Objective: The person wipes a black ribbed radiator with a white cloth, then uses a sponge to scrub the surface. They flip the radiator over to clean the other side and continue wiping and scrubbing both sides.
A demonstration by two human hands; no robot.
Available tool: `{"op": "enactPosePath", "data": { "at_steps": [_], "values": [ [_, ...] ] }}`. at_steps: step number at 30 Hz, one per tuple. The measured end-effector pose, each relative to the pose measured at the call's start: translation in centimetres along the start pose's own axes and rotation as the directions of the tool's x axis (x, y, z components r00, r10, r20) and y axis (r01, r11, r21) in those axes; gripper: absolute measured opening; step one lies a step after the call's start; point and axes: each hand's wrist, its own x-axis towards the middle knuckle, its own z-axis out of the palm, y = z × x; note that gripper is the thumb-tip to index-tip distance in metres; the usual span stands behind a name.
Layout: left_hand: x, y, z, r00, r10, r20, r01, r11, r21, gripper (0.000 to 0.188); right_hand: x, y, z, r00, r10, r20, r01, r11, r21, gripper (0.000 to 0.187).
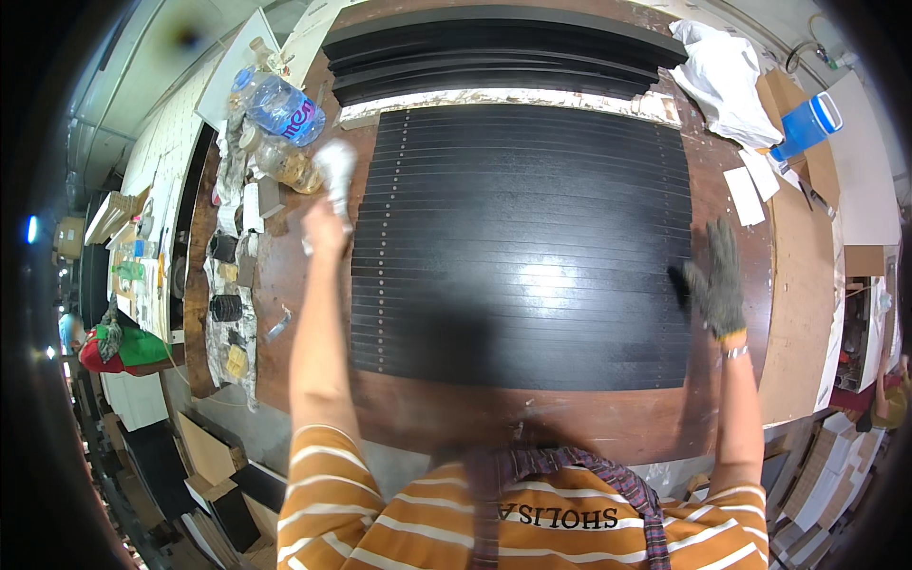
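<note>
Many dark slats [532,209] lie edge to edge on the brown table [475,418], forming one flat black panel with a row of small pale dots near its left ends. At the panel's left side, my bare left hand [326,231] is closed around a white rag [336,171], which is smeared by motion. My right hand [719,285] wears a dark grey glove. Its fingers are stretched out just beyond the panel's right edge, holding nothing; whether they touch the slats or the table, I cannot tell.
Behind the panel are a pale strip [513,98] and a stack of black slats [503,52]. A clear water bottle [275,106] and a murky bottle [282,163] stand left, near a stained cloth [249,323] bearing small blocks. White fabric [727,81] and a blue jug [806,127] lie right.
</note>
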Motion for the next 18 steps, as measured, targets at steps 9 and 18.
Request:
{"op": "enactPosePath", "data": {
  "at_steps": [9, 18],
  "values": [
    [-22.5, -2.2, 10.1, 0.561, 0.804, 0.198, -0.800, 0.588, -0.122, 0.031, -12.7, -5.1, 1.0, 0.992, 0.081, 0.097, -0.087, 0.994, 0.068, 0.081],
    [-10.8, -6.9, -5.7, 0.948, 0.180, -0.261, -0.168, 0.983, 0.069, 0.032, -13.7, -5.9, 3.1, 0.996, 0.085, 0.008, -0.085, 0.996, -0.009, 0.076]
  ]
}}
